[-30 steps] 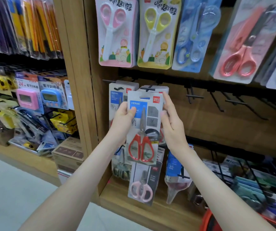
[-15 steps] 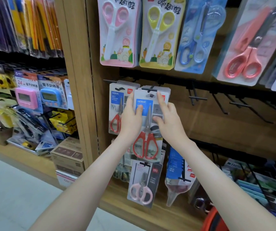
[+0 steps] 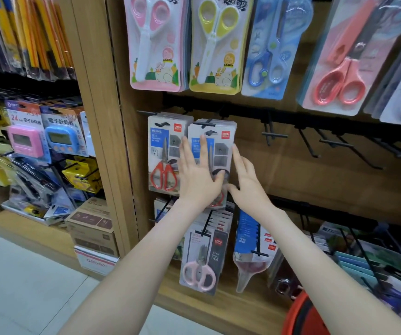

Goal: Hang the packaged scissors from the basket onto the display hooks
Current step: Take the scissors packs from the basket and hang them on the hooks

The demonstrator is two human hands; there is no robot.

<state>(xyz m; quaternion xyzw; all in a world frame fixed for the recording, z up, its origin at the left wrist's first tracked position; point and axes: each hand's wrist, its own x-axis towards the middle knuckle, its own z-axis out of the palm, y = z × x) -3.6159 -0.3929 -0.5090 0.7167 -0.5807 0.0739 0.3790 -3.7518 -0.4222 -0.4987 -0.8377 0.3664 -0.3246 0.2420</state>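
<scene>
Up on the middle rail of the wooden display, seen from the head camera (the only view there is), the packaged scissors (image 3: 220, 143) hang at the front of a stack on a black hook (image 3: 204, 124). The hook tip pokes out through the card's hang hole, so the pack looks to be on. It's just beside a matching red-handled pack (image 3: 162, 153) on the next hook to the left.

The left hand (image 3: 199, 176) lies flat on the front of the pack with its fingers straight, pressing rather than gripping. The right hand (image 3: 248, 184) is open too. Its fingers run up the pack's right edge and the thumb reaches in toward the lower part of the card. Neither hand is curled around anything.

My read is that this is the seating step. To do it well I'd push evenly with the flat palm so the card slides straight back along the hook and doesn't twist. The right hand can square the edge against the packs behind. I'd also check the hole hasn't snagged on the hook tip before letting go.

The orange basket (image 3: 300, 317) only just shows at the bottom right, and I can't see what's in it. There are bare hooks (image 3: 274, 135) further right if this one fills up.
</scene>
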